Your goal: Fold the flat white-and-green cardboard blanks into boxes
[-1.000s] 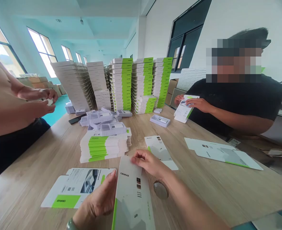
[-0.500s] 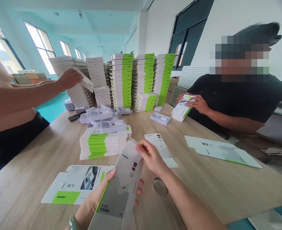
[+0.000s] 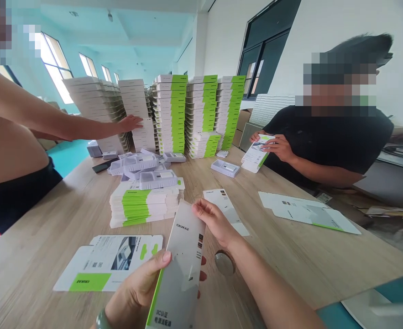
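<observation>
A white and grey cardboard box [image 3: 182, 256] with a green edge is held upright and tilted in front of me. My left hand [image 3: 149, 276] wraps around its lower part, thumb on the left edge and fingertips showing past the right edge. At the top right corner, my right hand [image 3: 215, 219] pinches the box between thumb and fingers. An unfolded flat carton [image 3: 95, 269] lies on the table left of my left hand. Beyond my hands, another flat carton [image 3: 222, 205] lies partly behind my right hand. A round brownish object [image 3: 225, 262] rests beside my right wrist.
A pile of flat cartons [image 3: 136, 208] bears several plastic trays [image 3: 158, 179]. Tall stacks of boxes [image 3: 172, 114] line the far side. A co-worker at right holds a carton [image 3: 256, 155]; one at left reaches a hand [image 3: 131, 123] to a stack. A flat carton [image 3: 307, 214] lies right.
The box in my hands has turned so its front faces me more squarely, and its top looks closed. The left co-worker's hand has moved right and down to a stack, without the box it held.
</observation>
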A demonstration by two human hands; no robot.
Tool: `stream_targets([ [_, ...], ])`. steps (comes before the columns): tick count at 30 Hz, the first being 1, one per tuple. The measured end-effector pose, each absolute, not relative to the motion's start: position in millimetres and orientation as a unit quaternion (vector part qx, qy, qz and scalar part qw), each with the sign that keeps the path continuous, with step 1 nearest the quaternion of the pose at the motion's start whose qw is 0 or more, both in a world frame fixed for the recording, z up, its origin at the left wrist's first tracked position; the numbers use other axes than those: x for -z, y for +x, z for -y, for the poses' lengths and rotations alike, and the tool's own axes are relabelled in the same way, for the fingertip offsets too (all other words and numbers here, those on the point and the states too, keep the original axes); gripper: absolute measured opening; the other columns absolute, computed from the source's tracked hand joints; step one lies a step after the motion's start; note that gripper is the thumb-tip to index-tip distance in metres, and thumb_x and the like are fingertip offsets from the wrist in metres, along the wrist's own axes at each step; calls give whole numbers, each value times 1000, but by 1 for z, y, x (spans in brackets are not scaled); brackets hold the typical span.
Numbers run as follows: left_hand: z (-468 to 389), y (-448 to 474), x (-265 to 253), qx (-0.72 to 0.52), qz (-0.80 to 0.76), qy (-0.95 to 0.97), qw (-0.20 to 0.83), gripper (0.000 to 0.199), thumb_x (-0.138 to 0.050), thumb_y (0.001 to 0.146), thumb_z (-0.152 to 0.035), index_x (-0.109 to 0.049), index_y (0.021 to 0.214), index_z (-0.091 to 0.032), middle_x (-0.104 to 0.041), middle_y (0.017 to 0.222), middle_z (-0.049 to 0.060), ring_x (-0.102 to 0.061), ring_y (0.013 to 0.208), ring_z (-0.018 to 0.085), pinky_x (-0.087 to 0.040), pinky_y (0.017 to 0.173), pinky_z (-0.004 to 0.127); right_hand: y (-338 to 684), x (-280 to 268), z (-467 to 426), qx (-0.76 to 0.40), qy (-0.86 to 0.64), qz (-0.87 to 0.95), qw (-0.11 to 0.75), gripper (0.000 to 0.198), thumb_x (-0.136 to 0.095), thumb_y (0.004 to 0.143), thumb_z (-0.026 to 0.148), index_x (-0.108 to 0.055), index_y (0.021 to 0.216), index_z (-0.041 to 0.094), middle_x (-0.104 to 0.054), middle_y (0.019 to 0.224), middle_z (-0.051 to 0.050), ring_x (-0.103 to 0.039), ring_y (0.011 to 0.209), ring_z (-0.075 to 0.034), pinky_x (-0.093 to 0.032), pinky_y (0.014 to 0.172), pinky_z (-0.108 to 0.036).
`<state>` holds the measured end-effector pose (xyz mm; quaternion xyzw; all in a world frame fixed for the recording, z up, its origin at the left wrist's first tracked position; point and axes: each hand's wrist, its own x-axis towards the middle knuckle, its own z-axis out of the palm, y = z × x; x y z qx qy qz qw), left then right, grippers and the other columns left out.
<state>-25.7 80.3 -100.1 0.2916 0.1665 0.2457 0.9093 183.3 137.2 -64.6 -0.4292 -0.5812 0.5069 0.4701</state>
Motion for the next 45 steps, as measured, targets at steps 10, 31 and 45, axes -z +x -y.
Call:
stream_targets([
  [10, -89, -26, 86, -455, -417, 252, 746, 53, -94, 70, -35, -67, 109, -13, -84, 91, 15, -81, 80, 33, -66, 75, 42, 180, 70, -135, -604, -378, 555, 429, 55, -63, 89, 70, -71, 115, 23, -74, 103, -7, -69, 95, -23, -55, 90, -43],
  [31, -92, -23, 94, -579, -482, 472, 458, 67, -81, 84, -48, -52, 139, -22, -69, 136, 12, -62, 128, 30, -51, 103, 35, 166, 81, -126, -406, -416, 696, 422, 46, -48, 98, 66, -57, 80, 24, -52, 67, 1, -49, 63, -18, -38, 60, -32],
  [45, -33, -36, 97, -550, -357, 683, 322, 50, -67, 97, -38, -53, 146, -35, -75, 129, 9, -75, 109, 22, -62, 86, 28, 208, 49, -46, -341, -339, 723, 496, 34, -75, 92, 43, -62, 120, 31, -72, 104, -3, -72, 90, -18, -61, 81, -30],
])
